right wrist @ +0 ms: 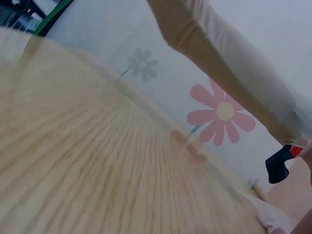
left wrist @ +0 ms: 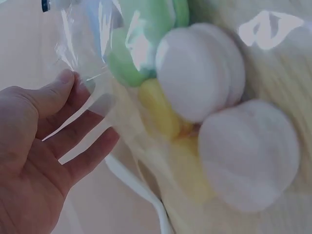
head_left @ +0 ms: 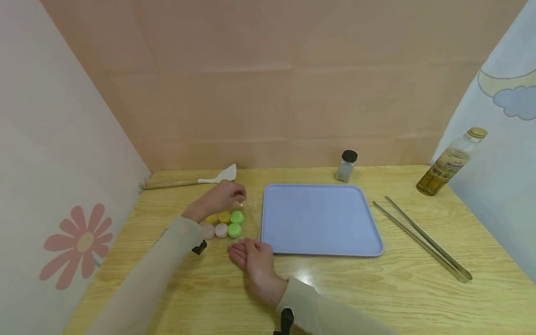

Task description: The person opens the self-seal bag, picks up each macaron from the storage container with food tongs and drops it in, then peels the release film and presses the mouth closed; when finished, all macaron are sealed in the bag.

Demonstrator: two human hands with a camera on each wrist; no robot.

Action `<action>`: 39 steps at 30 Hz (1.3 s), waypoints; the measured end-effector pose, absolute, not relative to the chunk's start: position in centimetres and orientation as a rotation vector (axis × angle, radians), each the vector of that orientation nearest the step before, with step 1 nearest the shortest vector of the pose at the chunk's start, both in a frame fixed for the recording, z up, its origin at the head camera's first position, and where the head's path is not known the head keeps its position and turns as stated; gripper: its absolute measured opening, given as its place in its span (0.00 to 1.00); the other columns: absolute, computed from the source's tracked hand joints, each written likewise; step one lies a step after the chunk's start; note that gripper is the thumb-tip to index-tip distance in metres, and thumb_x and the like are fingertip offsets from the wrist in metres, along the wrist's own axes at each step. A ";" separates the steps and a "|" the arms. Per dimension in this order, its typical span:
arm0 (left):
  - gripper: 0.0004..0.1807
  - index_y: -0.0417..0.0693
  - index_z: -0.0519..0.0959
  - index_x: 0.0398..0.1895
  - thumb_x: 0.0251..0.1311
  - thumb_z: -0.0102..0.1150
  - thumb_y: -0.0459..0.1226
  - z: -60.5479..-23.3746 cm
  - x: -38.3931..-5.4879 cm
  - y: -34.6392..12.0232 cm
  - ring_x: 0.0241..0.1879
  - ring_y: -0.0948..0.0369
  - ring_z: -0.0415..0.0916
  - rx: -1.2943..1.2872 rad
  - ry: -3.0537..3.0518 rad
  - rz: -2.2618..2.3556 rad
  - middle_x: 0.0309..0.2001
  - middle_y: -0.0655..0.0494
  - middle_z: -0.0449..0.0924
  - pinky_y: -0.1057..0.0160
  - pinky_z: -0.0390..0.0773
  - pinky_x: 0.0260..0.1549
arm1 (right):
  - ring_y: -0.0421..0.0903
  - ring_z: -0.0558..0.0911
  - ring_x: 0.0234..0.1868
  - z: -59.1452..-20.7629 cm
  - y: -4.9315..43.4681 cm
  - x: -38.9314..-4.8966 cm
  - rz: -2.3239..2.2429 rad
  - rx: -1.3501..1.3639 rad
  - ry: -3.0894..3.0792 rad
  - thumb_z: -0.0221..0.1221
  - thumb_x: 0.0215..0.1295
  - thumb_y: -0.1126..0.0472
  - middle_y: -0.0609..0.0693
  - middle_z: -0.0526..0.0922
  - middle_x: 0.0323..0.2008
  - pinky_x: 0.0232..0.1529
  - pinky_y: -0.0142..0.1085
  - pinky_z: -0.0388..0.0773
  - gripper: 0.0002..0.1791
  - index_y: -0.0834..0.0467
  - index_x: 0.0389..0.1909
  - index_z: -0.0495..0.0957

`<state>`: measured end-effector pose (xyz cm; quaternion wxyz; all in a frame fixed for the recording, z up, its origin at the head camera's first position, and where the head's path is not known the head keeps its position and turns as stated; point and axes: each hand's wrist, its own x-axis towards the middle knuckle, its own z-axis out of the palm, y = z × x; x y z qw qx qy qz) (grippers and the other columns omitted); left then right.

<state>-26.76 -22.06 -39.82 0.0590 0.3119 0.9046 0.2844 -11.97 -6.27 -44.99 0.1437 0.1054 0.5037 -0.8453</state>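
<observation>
A clear plastic bag (left wrist: 102,29) holds several macarons (head_left: 221,230) in green, yellow and pale pink, lying left of the tray in the head view. My left hand (head_left: 224,197) pinches the bag's far edge; seen from the left wrist, the thumb and forefinger of that hand (left wrist: 53,131) grip the film while the other fingers stretch out. My right hand (head_left: 259,265) is at the near corner of the bag, palm turned up, with thumb and fingertips on the film. Its fingers are mostly outside the right wrist view.
A lilac tray (head_left: 320,218) lies right of the bag. Behind it stands a black-capped jar (head_left: 346,166). Metal tongs (head_left: 423,239) and an oil bottle (head_left: 445,167) are on the right. A white spatula (head_left: 217,177) with a wooden handle lies behind my left hand.
</observation>
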 end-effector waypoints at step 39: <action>0.04 0.45 0.86 0.40 0.70 0.62 0.33 -33.9 -18.3 -21.5 0.37 0.58 0.85 0.776 2.724 1.809 0.35 0.56 0.87 0.60 0.83 0.45 | 0.46 0.89 0.35 -36.0 7.8 -13.4 -1.926 -0.762 2.814 0.59 0.73 0.67 0.51 0.90 0.36 0.31 0.28 0.82 0.10 0.62 0.42 0.89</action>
